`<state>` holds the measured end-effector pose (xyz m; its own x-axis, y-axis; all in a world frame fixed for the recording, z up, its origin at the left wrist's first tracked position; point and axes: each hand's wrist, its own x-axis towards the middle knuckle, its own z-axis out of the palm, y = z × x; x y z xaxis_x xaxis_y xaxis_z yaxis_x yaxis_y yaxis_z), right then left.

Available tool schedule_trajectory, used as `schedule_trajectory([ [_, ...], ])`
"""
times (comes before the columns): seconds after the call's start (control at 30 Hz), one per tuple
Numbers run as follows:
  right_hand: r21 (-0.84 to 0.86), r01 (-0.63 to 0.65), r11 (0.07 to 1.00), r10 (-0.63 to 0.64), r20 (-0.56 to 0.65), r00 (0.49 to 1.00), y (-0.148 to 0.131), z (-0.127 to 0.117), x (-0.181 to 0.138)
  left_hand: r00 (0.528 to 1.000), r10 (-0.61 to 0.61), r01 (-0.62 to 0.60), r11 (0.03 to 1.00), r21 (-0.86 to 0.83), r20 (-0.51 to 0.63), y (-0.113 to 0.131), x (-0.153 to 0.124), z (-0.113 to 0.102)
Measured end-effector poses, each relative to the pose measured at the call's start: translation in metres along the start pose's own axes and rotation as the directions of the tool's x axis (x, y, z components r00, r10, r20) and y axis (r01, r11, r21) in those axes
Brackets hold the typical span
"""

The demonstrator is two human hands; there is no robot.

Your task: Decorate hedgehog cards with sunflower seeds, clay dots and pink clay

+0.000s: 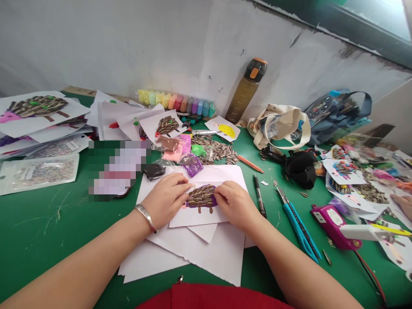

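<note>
A hedgehog picture (201, 196) lies before me on a small white card (180, 220). Its body is purple clay mostly covered with striped sunflower seeds, with brown legs and a pink face partly hidden by my fingers. My left hand (169, 195), a silver bangle at its wrist, rests on the card's left side with fingers stretched out. At the hedgehog's right end, the fingertips of my right hand (236, 204) are pinched together against the purple clay; whatever they hold is hidden. Loose white sheets (219, 257) lie under the card.
Behind the card are a sunflower seed pile (219, 150), clay packets (174, 148), scissors (204, 132) and an orange pencil (251, 164). A pen (259, 195), blue cutter (299, 227) and magenta device (336, 225) lie right. A bottle (246, 91) stands by the wall. Another person's hand (403, 205) shows far right.
</note>
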<state>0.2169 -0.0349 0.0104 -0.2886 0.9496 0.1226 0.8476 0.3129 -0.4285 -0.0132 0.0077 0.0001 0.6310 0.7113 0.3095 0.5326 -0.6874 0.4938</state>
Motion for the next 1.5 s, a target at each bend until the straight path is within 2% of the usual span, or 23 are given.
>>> schedule_trajectory([
  [0.13,0.038,-0.022,0.999,0.022,0.003,1.0,0.003,-0.005,0.001,1.0,0.003,-0.003,1.0,0.016,0.008,-0.001,-0.001,0.001],
  [0.27,0.073,-0.064,0.995,0.067,-0.049,0.997,0.004,-0.012,0.001,1.0,0.012,-0.013,1.0,0.014,0.007,0.0,-0.001,0.0],
  [0.47,0.071,0.005,0.997,-0.004,-0.025,1.0,0.001,-0.008,0.0,1.0,0.0,0.0,1.0,-0.002,-0.003,-0.001,-0.002,0.0],
  [0.6,0.061,-0.051,0.997,0.058,-0.125,0.99,0.013,-0.019,0.006,1.0,0.01,-0.01,1.0,0.006,-0.006,-0.001,-0.001,0.001],
  [0.73,-0.073,-0.132,0.989,0.119,-0.161,0.98,0.034,-0.036,0.027,1.0,-0.007,0.007,1.0,-0.001,0.023,-0.001,0.0,0.0],
  [0.83,-0.308,-0.146,0.94,0.134,-0.062,0.989,0.047,-0.039,0.048,1.0,-0.012,0.012,1.0,0.001,0.027,-0.001,-0.001,-0.001],
  [0.9,-0.369,-0.127,0.921,0.127,-0.024,0.992,0.052,-0.035,0.061,1.0,-0.01,0.01,1.0,0.004,0.026,0.0,-0.002,-0.002],
  [1.1,-0.442,-0.08,0.894,0.103,0.029,0.994,0.058,-0.02,0.08,1.0,-0.013,0.013,1.0,0.006,0.028,0.0,-0.003,-0.002],
  [1.27,-0.437,-0.109,0.893,0.116,-0.01,0.993,0.048,-0.023,0.076,1.0,-0.013,0.013,1.0,0.0,0.018,0.0,-0.002,-0.002],
  [1.37,-0.364,-0.154,0.919,0.131,-0.086,0.988,0.037,-0.027,0.057,0.999,-0.018,0.018,1.0,-0.004,0.03,0.001,-0.002,-0.002],
  [1.4,-0.226,-0.164,0.96,0.132,-0.151,0.98,0.033,-0.028,0.047,0.999,-0.015,0.015,1.0,-0.002,0.031,0.001,-0.001,-0.002],
  [1.43,-0.073,-0.128,0.989,0.115,-0.166,0.98,0.03,-0.029,0.037,0.999,-0.009,0.009,1.0,0.001,0.03,0.0,-0.001,-0.002],
  [1.5,0.208,-0.109,0.972,0.13,-0.087,0.988,0.022,-0.028,0.016,1.0,0.006,-0.006,1.0,0.014,0.029,-0.001,-0.001,-0.001],
])
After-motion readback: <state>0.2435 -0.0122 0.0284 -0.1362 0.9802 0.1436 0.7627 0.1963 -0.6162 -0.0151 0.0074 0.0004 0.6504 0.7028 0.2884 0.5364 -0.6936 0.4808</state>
